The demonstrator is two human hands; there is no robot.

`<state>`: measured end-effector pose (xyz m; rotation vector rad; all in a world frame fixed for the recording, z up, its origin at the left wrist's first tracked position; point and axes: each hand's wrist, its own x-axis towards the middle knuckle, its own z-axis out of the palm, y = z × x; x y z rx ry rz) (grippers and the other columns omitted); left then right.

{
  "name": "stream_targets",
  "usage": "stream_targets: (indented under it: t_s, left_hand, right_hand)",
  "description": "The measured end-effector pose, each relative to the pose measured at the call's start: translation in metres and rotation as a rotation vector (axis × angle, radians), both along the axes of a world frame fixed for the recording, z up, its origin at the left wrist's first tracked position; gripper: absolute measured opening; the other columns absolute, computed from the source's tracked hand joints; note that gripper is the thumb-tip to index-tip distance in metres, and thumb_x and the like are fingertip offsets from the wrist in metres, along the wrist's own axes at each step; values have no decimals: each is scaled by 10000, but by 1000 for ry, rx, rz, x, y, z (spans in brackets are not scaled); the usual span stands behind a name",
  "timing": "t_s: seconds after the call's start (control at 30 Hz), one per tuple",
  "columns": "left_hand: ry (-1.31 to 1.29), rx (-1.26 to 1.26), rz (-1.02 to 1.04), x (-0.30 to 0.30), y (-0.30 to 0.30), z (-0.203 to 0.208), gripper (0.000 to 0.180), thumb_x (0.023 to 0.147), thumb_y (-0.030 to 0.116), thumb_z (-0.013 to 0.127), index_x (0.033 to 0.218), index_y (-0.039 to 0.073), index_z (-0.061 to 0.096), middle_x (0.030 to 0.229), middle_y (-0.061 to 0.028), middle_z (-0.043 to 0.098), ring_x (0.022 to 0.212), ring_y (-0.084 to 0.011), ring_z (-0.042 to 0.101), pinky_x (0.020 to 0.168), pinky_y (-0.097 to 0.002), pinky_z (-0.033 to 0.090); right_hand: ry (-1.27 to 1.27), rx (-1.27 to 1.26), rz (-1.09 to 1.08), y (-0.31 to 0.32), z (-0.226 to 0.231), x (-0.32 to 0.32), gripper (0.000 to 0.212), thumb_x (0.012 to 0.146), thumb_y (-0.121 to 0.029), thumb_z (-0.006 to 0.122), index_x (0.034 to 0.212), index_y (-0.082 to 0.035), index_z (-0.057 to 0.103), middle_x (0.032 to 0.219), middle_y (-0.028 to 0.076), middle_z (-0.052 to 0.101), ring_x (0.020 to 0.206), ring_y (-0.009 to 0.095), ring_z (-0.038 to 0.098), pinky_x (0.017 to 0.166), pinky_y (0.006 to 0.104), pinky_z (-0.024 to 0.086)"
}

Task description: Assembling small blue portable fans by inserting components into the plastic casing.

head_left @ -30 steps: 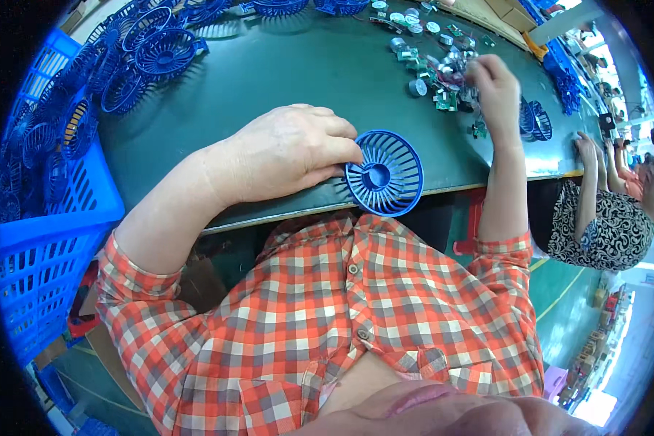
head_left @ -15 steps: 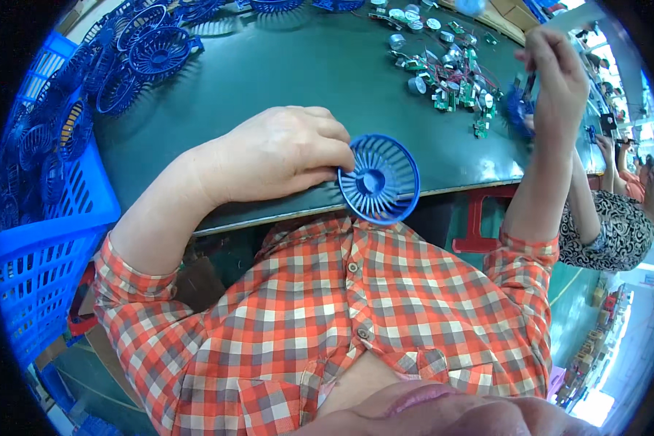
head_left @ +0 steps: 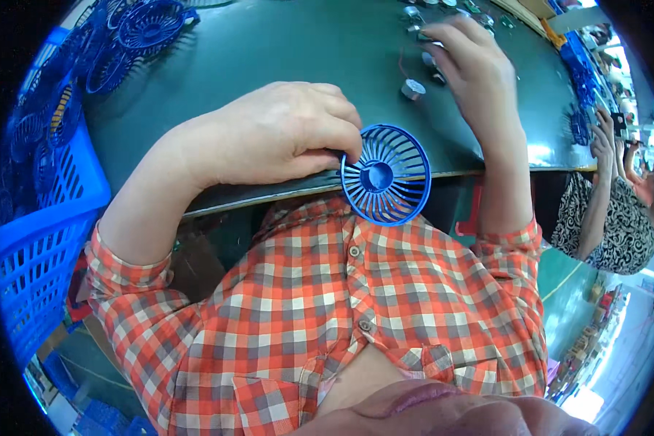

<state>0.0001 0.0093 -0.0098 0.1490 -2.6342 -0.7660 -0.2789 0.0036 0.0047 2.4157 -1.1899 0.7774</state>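
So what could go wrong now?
The blue cage sticks out past the edge of the table, and the left hand pinches only its rim, so it might slip and fall.

The right hand is close to a loose silver part, which might get knocked and roll.

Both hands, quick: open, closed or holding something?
Left hand: closed, holding the blue slotted basket.
Right hand: fingers curled near a silver cylinder; holding cannot be told.

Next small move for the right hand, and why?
Probably pinch a silver part with the right hand: it's close by, though whether it grips anything is unclear, while the left hand holds the blue cage by its rim.
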Motion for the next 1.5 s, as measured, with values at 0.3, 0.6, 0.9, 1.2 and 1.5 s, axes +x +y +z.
stream_targets:
  t_s: [0.3,0.6,0.9,1.2,1.5]
  left_hand:
    - [-23,-25,-21,1,-1,0,216,745,15,714,951,30,649,1035,-131,634,979,-325,612,834,-416,516]
    - [-10,-129,142,-2,1,-3,125,843,86,683,959,45,666,994,-96,653,981,-293,617,856,-393,518]
    - [-39,-187,222,1,-2,-7,196,792,29,700,982,45,653,1003,-118,638,988,-321,613,840,-417,510]
    - [-95,-302,257,-10,3,-10,142,804,163,674,917,80,655,927,-112,660,951,-322,632,829,-439,520]
    - [-122,-382,218,-25,-11,-25,231,898,268,571,1036,155,718,957,-104,722,922,-325,678,767,-487,515]
  right_hand:
    - [-262,337,-177,46,-25,14,207,886,-136,711,1048,-10,688,884,106,676,761,194,655,695,310,514]
    - [-305,447,-308,67,-23,3,265,877,-145,717,1107,-19,680,915,114,664,766,191,636,706,293,500]
    - [-294,364,-165,76,6,27,267,800,-73,764,1047,-2,690,893,105,686,750,201,649,688,315,514]
    - [37,492,61,79,16,48,217,801,-37,698,1011,-20,646,935,154,626,908,359,592,798,420,491]
    - [10,578,149,77,10,37,246,842,20,642,1087,25,627,968,190,604,905,367,579,803,430,471]
